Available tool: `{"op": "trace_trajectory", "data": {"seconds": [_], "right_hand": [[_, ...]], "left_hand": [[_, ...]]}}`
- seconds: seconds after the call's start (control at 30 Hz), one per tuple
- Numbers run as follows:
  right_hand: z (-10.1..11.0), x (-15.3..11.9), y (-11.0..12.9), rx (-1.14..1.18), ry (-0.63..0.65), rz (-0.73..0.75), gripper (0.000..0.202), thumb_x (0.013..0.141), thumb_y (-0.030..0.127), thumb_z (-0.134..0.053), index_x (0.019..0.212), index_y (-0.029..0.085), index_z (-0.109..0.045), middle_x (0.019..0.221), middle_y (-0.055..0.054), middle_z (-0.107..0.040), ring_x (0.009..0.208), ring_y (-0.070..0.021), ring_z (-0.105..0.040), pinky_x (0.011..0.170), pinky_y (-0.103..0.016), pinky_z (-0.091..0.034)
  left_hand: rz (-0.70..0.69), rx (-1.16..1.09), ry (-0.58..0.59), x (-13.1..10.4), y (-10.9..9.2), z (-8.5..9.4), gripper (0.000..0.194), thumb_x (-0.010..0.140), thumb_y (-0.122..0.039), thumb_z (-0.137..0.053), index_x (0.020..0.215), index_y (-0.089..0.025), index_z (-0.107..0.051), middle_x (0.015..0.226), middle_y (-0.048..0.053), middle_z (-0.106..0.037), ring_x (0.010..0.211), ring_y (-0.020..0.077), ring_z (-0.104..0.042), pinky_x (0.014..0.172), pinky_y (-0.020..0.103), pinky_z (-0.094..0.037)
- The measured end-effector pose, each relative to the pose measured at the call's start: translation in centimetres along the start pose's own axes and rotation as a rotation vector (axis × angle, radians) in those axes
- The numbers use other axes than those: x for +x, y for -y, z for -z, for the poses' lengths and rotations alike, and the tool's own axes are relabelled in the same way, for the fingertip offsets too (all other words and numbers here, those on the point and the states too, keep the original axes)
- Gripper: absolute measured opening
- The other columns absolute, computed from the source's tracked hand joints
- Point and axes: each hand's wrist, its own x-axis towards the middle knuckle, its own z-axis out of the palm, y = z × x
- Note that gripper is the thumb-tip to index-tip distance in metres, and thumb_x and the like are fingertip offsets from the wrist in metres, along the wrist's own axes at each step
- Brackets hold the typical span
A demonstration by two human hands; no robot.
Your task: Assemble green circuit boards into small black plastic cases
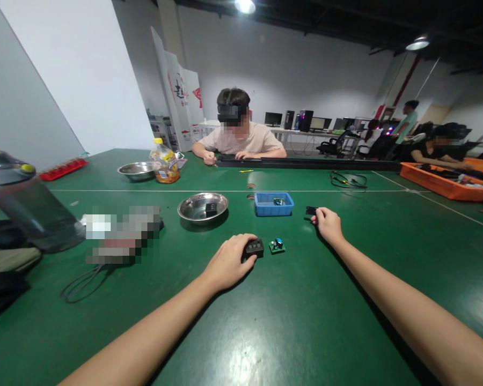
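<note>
On the green table, my left hand grips a small black box with pale lettering on its front. Just right of that box lies a small green circuit board carrying a blue round part. My right hand pinches a flat black piece, slightly above the table at the right. Between and beyond my hands stands a blue plastic bin with a circuit board in it. A steel bowl beyond my left hand holds another black box.
A second steel bowl and a yellow-capped bottle stand farther left. A large clear jug is at the left edge. A person sits opposite, behind a long black bar. Black cables and an orange crate lie right.
</note>
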Motion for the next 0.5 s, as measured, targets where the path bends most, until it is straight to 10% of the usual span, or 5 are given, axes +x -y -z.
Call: {"op": "trace_trajectory", "data": {"seconds": [0.17,0.5], "right_hand": [[-1.3,-4.3,1.7,0.375,0.081,-0.11,0.039,0.077,0.06,-0.062,0.072,0.022,-0.058,0.055,-0.004,-0.066,0.045,-0.017,-0.058,0.043,-0.027,-0.045],[-3.3,-12.5,7.3,0.61,0.464,-0.108,0.042,0.077,0.057,-0.074,0.082,0.016,-0.071,0.059,-0.003,-0.07,0.05,-0.0137,-0.061,0.05,-0.025,-0.05]], "left_hand": [[0.015,0.0,-0.003,0.1,0.1,-0.1,0.035,0.086,-0.02,-0.062,0.121,-0.019,-0.058,0.112,0.01,-0.068,0.104,0.0289,-0.064,0.094,0.047,-0.052],[-0.141,-0.019,-0.118,-0.3,-0.7,0.5,0.055,0.091,-0.035,-0.066,0.141,-0.023,-0.047,0.128,0.012,-0.06,0.119,0.029,-0.056,0.104,0.048,-0.046]]}}
